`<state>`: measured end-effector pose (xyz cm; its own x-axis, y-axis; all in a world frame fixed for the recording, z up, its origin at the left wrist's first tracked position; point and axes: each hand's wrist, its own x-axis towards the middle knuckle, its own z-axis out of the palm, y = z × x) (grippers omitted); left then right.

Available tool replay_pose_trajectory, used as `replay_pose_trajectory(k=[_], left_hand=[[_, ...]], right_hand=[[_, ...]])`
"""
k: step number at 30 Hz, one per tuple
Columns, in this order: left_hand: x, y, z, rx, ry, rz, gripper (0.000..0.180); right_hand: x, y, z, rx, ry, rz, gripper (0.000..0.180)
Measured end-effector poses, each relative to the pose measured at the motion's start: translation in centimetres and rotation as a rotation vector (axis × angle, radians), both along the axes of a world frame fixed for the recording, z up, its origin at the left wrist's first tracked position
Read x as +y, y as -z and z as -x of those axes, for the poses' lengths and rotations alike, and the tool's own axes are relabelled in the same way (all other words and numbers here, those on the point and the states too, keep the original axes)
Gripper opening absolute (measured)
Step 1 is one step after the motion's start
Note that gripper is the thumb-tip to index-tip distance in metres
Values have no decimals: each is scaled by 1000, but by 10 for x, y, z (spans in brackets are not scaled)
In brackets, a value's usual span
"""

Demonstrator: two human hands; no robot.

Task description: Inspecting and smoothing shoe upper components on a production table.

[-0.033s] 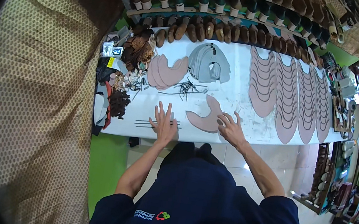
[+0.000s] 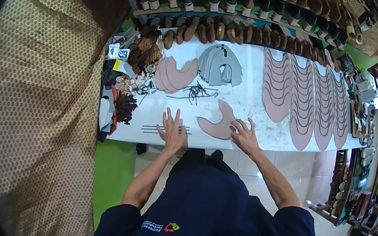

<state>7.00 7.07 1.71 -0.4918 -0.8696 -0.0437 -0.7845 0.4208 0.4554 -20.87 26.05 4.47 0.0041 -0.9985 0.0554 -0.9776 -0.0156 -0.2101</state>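
Over several thin dark strips [image 2: 148, 129] at the near edge of the table, my left hand [image 2: 174, 134] is spread open, palm down. It covers part of the strips; whether it presses on them I cannot tell. My right hand [image 2: 244, 137] is at the right side of a pink curved shoe-upper piece [image 2: 214, 127] that lies flat. Its fingers are bent but apart, with the fingertips at the piece's edge. Beyond my hands are a tangle of black strips [image 2: 196, 93], a small stack of pink upper pieces [image 2: 174, 77] and a fanned stack of grey pieces [image 2: 211, 65].
Overlapping rows of pink pieces [image 2: 300, 127] cover the right of the white table [image 2: 246, 97]. Brown scraps [image 2: 125, 108] and a brown bundle [image 2: 143, 55] crowd the left end. Shoe lasts [image 2: 231, 32] line the back under shelves of shoes. A patterned curtain [image 2: 41, 96] hangs at left.
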Motion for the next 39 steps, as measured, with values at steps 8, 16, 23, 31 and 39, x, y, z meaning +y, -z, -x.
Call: replay_pose_trajectory(k=[8, 16, 23, 31, 39], left_hand=[[23, 9, -38, -53, -127, -38, 70], [1, 12, -45, -18, -86, 0, 20], [-17, 11, -32, 36, 72, -5, 14], [-39, 20, -31, 84, 172, -74, 14], [-56, 16, -20, 104, 367, -182, 22]], right_hand=[[34, 18, 12, -85, 158, 39, 14], [-37, 28, -53, -255, 212, 192, 12], [-116, 33, -106, -269, 90, 103, 12], [-145, 35, -109, -239, -46, 9, 9], [-150, 45, -114, -111, -48, 83, 26]])
